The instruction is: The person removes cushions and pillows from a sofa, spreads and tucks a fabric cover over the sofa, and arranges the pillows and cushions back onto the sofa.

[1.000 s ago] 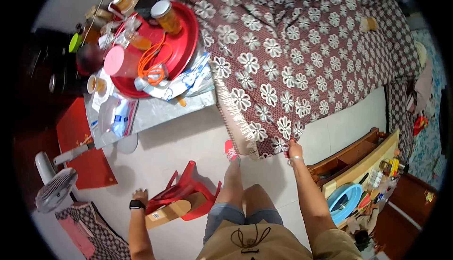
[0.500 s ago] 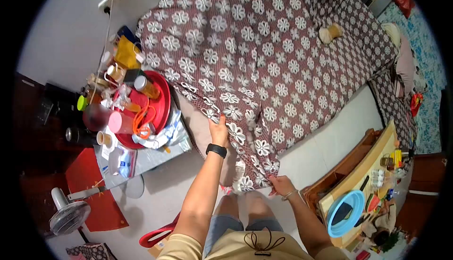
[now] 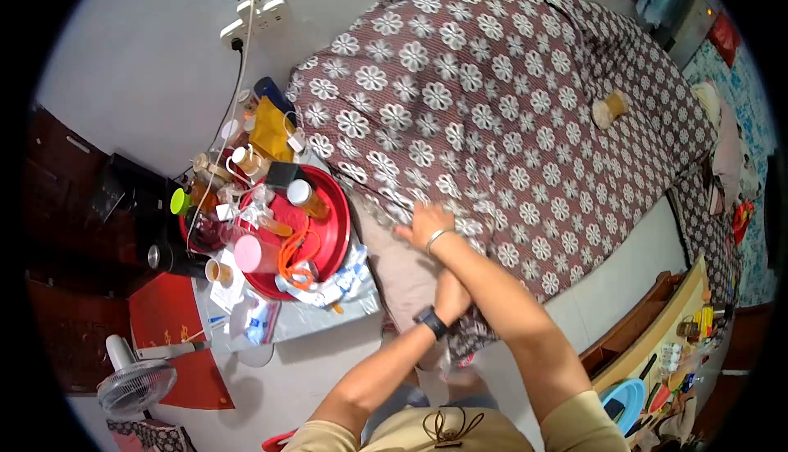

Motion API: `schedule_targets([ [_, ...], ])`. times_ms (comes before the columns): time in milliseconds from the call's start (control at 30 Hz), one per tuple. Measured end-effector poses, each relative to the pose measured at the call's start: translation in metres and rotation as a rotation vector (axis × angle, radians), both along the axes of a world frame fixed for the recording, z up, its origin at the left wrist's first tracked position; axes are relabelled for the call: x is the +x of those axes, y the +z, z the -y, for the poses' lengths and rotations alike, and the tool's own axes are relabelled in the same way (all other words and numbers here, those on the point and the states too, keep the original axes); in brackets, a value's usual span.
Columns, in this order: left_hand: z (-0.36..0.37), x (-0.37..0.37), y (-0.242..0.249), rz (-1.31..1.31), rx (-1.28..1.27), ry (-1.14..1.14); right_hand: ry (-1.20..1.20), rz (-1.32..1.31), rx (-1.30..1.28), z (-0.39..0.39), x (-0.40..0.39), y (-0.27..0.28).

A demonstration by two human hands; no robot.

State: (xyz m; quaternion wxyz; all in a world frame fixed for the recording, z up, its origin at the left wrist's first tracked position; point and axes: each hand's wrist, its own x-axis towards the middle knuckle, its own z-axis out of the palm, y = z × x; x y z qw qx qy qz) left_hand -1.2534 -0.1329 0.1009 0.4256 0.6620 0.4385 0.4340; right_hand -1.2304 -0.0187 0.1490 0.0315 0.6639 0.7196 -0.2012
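Observation:
My right hand (image 3: 428, 224), with a silver bangle at the wrist, rests on the near left part of the flowered brown-and-white cover (image 3: 501, 107); its thumb points left, apart from the bent fingers. My left hand (image 3: 451, 294) is beside the cover's lower folds, under my right forearm, with a black watch on its wrist. The forearm hides its fingers, so what it holds cannot be made out. The cover lies in creases over a bed, and a pale pink sheet (image 3: 398, 267) shows at its left edge.
At left, a red tray (image 3: 332, 234) with jars stands on a silver-covered table (image 3: 328, 325). A fan (image 3: 135, 382) is at lower left. A roll (image 3: 609, 110) lies on the cover. A blue basin (image 3: 630, 403) is on a wooden table at lower right.
My right hand has left the cover's near corner and moved up and left, crossing over my left arm. My left hand has moved down and right. The view has shifted left.

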Motion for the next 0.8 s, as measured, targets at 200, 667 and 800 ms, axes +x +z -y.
schedule_targets([
  [200,-0.025,-0.086,-0.048,0.107,-0.301,-0.451,-0.107,-0.186,-0.228,-0.031,0.001,-0.033],
  [667,-0.308,-0.182,-0.001,0.696,-0.931,0.534,-0.385,-0.735,-0.005,-0.012,0.06,0.088],
  [800,-0.361,-0.194,-0.017,0.921,-0.851,0.447,-0.404,-0.773,0.0,-0.003,0.041,0.139],
])
